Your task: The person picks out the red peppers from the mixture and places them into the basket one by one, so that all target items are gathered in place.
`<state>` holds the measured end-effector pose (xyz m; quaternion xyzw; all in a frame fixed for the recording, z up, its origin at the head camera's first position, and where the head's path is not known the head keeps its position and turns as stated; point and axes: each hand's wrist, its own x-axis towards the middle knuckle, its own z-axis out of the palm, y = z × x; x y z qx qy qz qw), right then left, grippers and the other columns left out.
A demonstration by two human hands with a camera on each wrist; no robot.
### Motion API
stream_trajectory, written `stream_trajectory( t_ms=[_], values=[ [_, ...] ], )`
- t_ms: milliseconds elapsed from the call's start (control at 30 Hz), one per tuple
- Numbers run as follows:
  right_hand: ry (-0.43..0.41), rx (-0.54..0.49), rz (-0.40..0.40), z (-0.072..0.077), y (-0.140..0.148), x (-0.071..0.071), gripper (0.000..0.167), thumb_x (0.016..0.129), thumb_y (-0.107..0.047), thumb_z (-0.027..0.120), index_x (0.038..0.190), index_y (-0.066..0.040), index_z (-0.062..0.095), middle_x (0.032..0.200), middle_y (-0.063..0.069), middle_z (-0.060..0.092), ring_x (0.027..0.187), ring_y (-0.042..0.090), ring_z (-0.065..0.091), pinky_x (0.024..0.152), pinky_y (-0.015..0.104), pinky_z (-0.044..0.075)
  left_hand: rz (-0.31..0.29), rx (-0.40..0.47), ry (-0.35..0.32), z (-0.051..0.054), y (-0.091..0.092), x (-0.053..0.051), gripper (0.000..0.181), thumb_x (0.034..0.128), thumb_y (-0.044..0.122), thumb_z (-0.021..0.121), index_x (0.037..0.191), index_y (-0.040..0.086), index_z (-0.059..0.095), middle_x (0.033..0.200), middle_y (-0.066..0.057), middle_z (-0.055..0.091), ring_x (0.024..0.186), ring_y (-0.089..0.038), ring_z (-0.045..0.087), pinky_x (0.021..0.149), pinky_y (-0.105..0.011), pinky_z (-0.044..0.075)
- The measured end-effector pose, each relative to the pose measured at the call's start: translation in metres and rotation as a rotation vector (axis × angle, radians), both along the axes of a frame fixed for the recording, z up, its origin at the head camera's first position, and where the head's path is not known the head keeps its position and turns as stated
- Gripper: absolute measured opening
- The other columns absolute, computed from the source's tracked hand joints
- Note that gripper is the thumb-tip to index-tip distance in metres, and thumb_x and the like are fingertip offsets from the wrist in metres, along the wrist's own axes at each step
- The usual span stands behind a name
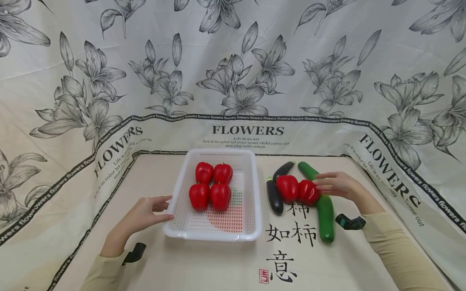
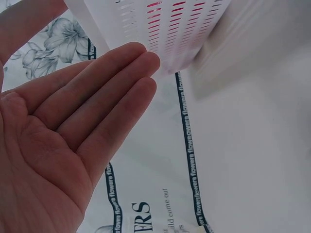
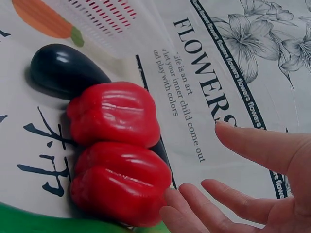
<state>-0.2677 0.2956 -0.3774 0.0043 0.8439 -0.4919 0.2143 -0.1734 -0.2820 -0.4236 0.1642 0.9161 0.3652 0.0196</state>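
Hovering by the loose red pepper (image 1: 309,192), the right hand (image 1: 336,186) pinches nothing: its fingers are extended and spread, the tips at the pepper's nearest side, though I cannot tell whether they touch. The pepper is probably light and firm; its glossy skin looks slick, so a broad hold across the bulging sides, thumb opposite fingers, should suit best. It lies just off those fingertips, inward of the palm. Beyond it sit another red pepper (image 1: 287,188) and 2 dark eggplants (image 1: 274,197); a green cucumber (image 1: 325,220) lies bodyward of the palm. The left hand (image 1: 145,212), fingers straight and thumb apart, has the white basket (image 1: 212,235) just beside its fingertips, 4 peppers (image 1: 220,197) inside.
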Motion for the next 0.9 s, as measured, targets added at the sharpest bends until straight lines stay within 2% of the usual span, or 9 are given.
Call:
stream_trajectory(
  t_ms=[133, 367, 600, 900],
  values=[
    [-0.026, -0.019, -0.028, -0.003, 0.004, 0.002, 0.074, 0.095, -0.029, 0.058, 0.143, 0.015, 0.022, 0.139, 0.033, 0.040, 0.101, 0.015, 0.066, 0.098, 0.040, 0.048, 0.004, 0.001, -0.003, 0.000, 0.000, 0.000, 0.066, 0.0769, 0.035, 0.078, 0.129, 0.000, 0.057, 0.108, -0.014, 0.070, 0.099, -0.030, 0.068, 0.082, -0.041, 0.057],
    [-0.068, -0.080, -0.075, -0.015, 0.009, 0.003, 0.074, 0.093, -0.025, 0.061, 0.142, 0.014, 0.022, 0.135, 0.029, 0.046, 0.099, 0.014, 0.066, 0.094, 0.037, 0.051, 0.000, 0.000, -0.003, -0.001, -0.001, -0.001, 0.068, 0.0767, 0.038, 0.078, 0.129, 0.000, 0.056, 0.108, -0.014, 0.070, 0.099, -0.030, 0.068, 0.082, -0.041, 0.057],
    [-0.073, -0.116, -0.094, -0.021, 0.011, 0.009, 0.072, 0.094, -0.021, 0.059, 0.141, 0.017, 0.021, 0.140, 0.036, 0.035, 0.098, 0.017, 0.067, 0.093, 0.038, 0.052, -0.001, -0.010, 0.008, 0.000, 0.000, 0.000, 0.068, 0.0763, 0.038, 0.078, 0.128, 0.001, 0.057, 0.105, -0.013, 0.071, 0.097, -0.030, 0.068, 0.081, -0.040, 0.058],
    [-0.096, -0.149, -0.073, -0.030, 0.018, 0.010, 0.072, 0.094, -0.018, 0.059, 0.140, 0.019, 0.019, 0.131, 0.031, 0.047, 0.099, 0.021, 0.066, 0.093, 0.039, 0.052, 0.005, -0.009, 0.012, -0.001, 0.000, 0.000, 0.067, 0.0761, 0.037, 0.078, 0.128, 0.000, 0.057, 0.105, -0.014, 0.071, 0.096, -0.030, 0.069, 0.081, -0.043, 0.057]
  ],
)
